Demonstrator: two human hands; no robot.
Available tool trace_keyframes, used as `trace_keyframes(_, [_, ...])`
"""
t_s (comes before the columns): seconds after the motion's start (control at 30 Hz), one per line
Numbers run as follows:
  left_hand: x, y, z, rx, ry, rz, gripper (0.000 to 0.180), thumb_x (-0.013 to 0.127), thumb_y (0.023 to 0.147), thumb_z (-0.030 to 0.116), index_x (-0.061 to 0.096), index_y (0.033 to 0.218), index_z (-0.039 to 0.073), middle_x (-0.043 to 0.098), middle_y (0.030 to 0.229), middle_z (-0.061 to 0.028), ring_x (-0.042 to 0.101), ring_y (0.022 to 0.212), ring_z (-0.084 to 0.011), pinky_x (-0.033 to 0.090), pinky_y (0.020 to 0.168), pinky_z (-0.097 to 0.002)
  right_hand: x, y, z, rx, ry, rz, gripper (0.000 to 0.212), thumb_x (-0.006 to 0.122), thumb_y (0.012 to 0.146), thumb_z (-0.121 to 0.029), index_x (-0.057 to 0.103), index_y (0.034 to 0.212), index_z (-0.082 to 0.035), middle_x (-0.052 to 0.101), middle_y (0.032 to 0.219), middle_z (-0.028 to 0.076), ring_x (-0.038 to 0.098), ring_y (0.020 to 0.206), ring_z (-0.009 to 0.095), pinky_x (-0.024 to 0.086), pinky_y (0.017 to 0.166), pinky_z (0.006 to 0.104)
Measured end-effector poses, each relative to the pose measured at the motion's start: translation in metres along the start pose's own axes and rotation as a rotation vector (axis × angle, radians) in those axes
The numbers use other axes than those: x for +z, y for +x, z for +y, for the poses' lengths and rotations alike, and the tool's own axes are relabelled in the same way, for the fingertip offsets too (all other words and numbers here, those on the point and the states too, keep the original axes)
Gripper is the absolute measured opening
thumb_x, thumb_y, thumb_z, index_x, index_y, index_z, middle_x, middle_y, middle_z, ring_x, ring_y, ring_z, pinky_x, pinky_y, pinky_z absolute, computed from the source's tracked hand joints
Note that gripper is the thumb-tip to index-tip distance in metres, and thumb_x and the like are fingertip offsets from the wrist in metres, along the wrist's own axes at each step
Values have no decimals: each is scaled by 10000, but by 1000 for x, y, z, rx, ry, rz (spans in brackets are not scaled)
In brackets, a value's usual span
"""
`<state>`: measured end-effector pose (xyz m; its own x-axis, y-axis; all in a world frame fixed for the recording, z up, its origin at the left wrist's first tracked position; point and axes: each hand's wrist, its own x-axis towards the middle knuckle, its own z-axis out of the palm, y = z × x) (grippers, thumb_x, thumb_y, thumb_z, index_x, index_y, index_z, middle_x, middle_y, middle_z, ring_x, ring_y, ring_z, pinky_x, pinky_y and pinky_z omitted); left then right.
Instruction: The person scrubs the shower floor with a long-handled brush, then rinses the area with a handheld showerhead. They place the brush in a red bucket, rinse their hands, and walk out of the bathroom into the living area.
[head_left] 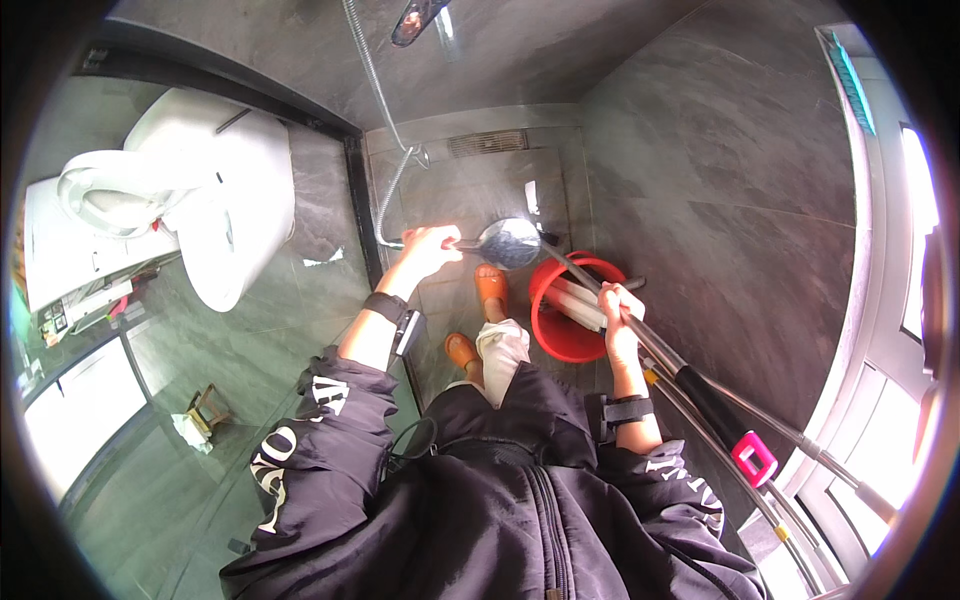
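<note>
My left hand (432, 250) is closed around the handle of a round shower head (510, 244), held out over the floor. Its metal hose (372, 70) hangs down from above and loops to that hand. My right hand (620, 312) grips a long metal pole (660, 348) with a black sleeve and a pink loop at its near end. The pole slants across the red bucket (566, 345), its far end close to the shower head; what sits on that end is unclear. Pale, long objects lie inside the bucket.
More poles (790, 430) lean at the right, near a window frame (870, 400). A drain grate (488, 143) is set at the far wall. Left of a dark-framed partition (356, 190) are a white toilet (222, 240) and a small wooden stool (208, 410). My feet wear orange slippers (462, 350).
</note>
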<state>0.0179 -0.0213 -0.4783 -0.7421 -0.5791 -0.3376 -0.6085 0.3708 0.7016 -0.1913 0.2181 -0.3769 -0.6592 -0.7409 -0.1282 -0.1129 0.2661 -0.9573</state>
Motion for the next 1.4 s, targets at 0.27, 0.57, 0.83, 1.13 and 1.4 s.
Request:
trace_keyframes(0.27, [35, 61, 65, 124, -239, -123, 267, 687, 647, 209, 538, 820, 72, 537, 631, -9, 509, 609, -122, 405, 584, -296, -1, -5, -5, -2, -12, 52, 227, 479, 810, -89, 396, 605, -40, 411, 595, 3, 378, 581, 91, 354, 870, 330])
trace_keyframes(0.57, [50, 93, 107, 240, -264, -125, 268, 684, 639, 195, 542, 834, 78, 587, 688, -43, 571, 672, -175, 422, 641, -311, -13, -3, 2, -15, 27, 125, 282, 476, 826, -165, 411, 585, -35, 439, 585, 20, 385, 560, 102, 372, 835, 327])
trace_keyframes(0.83, [48, 90, 101, 380, -82, 36, 238, 688, 596, 185, 537, 759, 98, 580, 653, -18, 563, 662, -221, 381, 655, -342, -21, -3, 10, -78, 36, 148, 315, 466, 844, -185, 408, 574, -34, 423, 573, 19, 392, 561, 115, 370, 813, 325])
trace_keyframes(1.13, [18, 81, 22, -8, -598, 45, 208, 617, 769, 108, 541, 948, 36, 540, 772, 15, 489, 715, -73, 399, 660, -204, -24, -5, 9, -91, 41, 201, 303, 465, 848, -124, 374, 571, -41, 401, 567, 21, 390, 562, 113, 380, 808, 336])
trace_keyframes(1.4, [-8, 25, -30, -190, -992, 54, 134, 545, 838, 164, 503, 900, 53, 499, 787, 30, 475, 729, -59, 377, 670, -186, -31, -2, -8, -191, 345, 562, 313, 418, 885, -101, 318, 589, -69, 352, 601, 14, 351, 603, 119, 367, 826, 331])
